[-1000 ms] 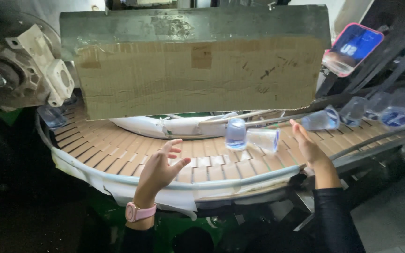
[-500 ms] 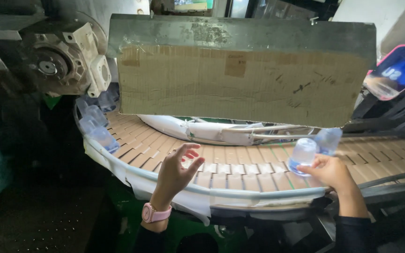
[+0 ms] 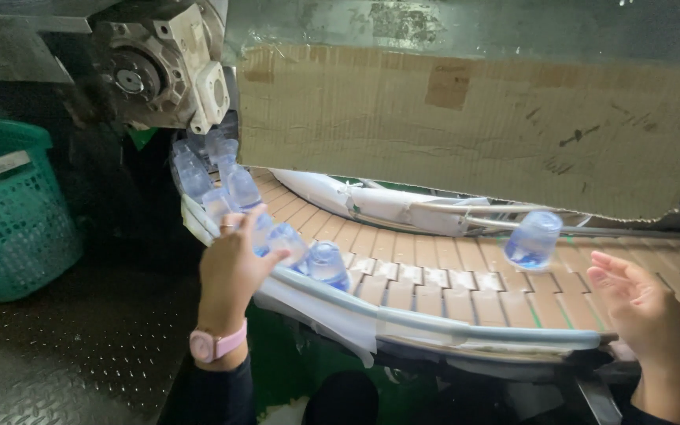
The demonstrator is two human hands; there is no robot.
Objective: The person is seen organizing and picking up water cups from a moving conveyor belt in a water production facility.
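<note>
The left hand (image 3: 232,260), a pink watch (image 3: 216,344) at its wrist, curls round a clear cup (image 3: 286,241) at the belt's (image 3: 466,283) near rail, the right hand (image 3: 641,303) spreads empty just below another cup (image 3: 533,239), cardboard (image 3: 466,118) beyond.

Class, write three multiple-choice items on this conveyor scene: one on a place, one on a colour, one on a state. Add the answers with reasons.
1. Where is the plastic basket?
A. On the belt
B. On the floor at far left
C. Under the cardboard

2. What colour is the wrist watch?
A. Pink
B. Black
C. Yellow

3. How is the right hand?
A. Closed on a cup
B. Open, holding nothing
C. Flat on the belt

Answers:
1. B, it stands left of the slat conveyor.
2. A, the band on the left hand side is pink.
3. B, its fingers are spread beside a clear cup.
</note>
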